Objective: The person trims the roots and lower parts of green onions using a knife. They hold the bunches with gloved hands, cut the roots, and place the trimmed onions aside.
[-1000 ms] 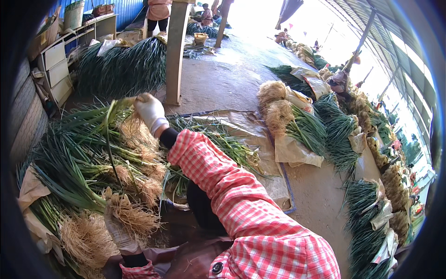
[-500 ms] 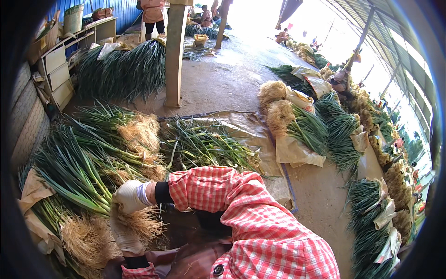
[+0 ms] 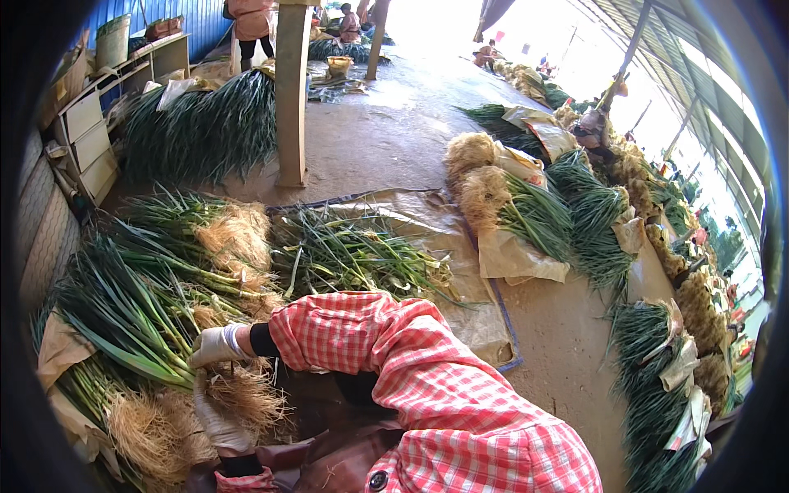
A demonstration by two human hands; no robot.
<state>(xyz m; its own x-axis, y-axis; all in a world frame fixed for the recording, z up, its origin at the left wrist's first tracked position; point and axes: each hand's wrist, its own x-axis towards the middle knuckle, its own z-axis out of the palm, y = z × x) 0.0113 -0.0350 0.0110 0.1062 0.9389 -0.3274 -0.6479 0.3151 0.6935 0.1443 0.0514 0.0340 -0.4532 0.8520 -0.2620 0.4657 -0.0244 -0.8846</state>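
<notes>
A bunch of green onions (image 3: 131, 320) lies at the left, its long green leaves pointing up-left and its tan fibrous roots (image 3: 251, 396) toward me. My right hand (image 3: 217, 346), in a whitish glove, is closed around the stems just above those roots. Below it, my gloved left hand (image 3: 220, 426) is closed against the same bunch from its near side; its fingertips are partly hidden. More green onions with a thick mat of roots (image 3: 148, 431) rest beside my left hand on tan sacking (image 3: 64, 349).
Behind my hands lie rooted bundles (image 3: 238, 234). Loose green onions (image 3: 353, 255) cover part of a tan sheet (image 3: 472, 308). A post (image 3: 291, 99) stands beyond it. Tied bundles (image 3: 534, 214) line the right side. Tyres (image 3: 51, 238) stand at the left; people work farther off.
The whole view has shifted slightly left. My right hand has moved a little left, toward the stems, showing more of the roots. Both hands stay at the same bunch.
</notes>
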